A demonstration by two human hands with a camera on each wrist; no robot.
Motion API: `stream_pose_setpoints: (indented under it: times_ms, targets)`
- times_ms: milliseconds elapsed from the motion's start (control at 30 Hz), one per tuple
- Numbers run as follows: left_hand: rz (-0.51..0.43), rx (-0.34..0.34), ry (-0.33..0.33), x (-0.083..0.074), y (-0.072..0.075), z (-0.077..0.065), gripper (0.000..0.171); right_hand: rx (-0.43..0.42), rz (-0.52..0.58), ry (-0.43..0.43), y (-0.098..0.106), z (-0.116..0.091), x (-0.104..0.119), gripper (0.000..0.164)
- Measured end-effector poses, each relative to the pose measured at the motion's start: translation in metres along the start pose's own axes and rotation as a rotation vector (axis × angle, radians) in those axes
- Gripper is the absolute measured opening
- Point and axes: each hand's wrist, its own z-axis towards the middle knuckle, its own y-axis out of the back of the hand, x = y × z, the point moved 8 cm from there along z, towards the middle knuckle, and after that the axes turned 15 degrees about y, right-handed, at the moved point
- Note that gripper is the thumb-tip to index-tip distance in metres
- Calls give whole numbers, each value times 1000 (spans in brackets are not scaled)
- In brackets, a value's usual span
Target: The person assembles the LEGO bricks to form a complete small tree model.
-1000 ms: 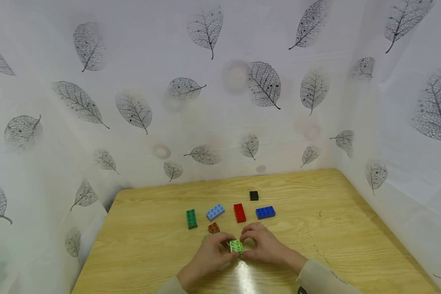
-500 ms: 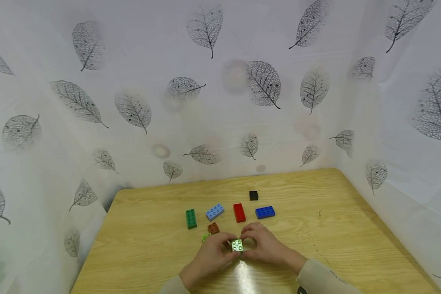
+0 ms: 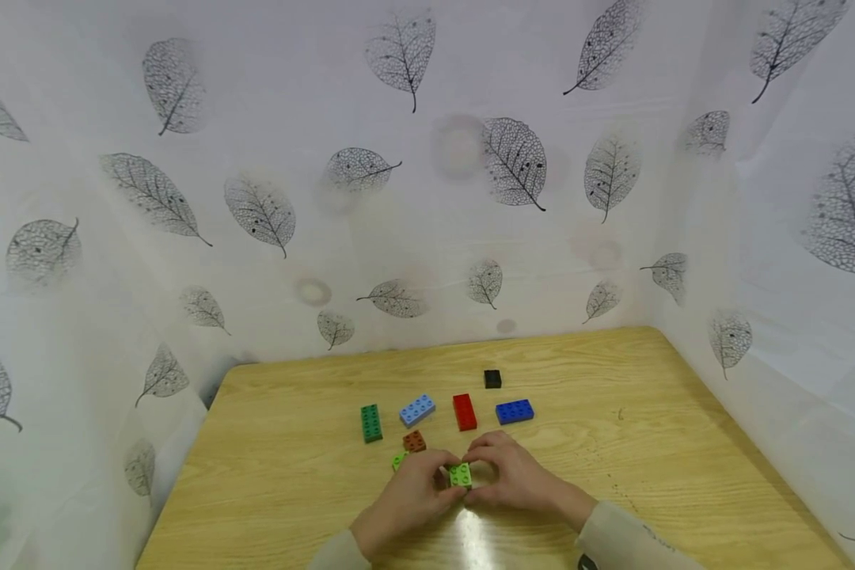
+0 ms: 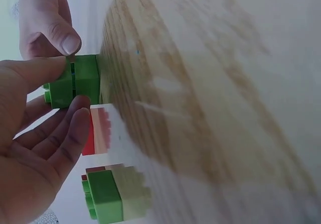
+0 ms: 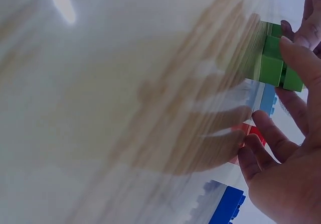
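In the head view, a light green toy brick (image 3: pixel 460 475) with studs on top lies between both hands near the table's front. The left wrist view shows it as an upper brick (image 4: pixel 60 91) over a lower green brick (image 4: pixel 88 78) on the table, with a narrow gap between them. My left hand (image 3: pixel 415 489) pinches the upper brick between thumb and fingers. From the other side, my right hand (image 3: pixel 509 473) pinches the green bricks with thumb and index finger. Its other fingers are spread in the right wrist view. Fingers partly hide both bricks.
Behind the hands lie a brown brick (image 3: pixel 413 441), a dark green brick (image 3: pixel 371 423), a light blue one (image 3: pixel 417 410), a red one (image 3: pixel 465 412), a blue one (image 3: pixel 514 411) and a black one (image 3: pixel 492 378). Another light green brick (image 3: pixel 399 460) is beside the left hand.
The light green upper brick has shifted slightly right and turned a little between the fingers. Both hands stay nearly in place. More of the other light green brick shows beside the left hand.
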Motion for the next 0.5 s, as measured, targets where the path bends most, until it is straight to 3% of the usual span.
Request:
stream_pose_setpoints:
  times_ms: [500]
  targets:
    - [-26,31,48,-2,0,3,24,-12,7,5,0,2,-1,35]
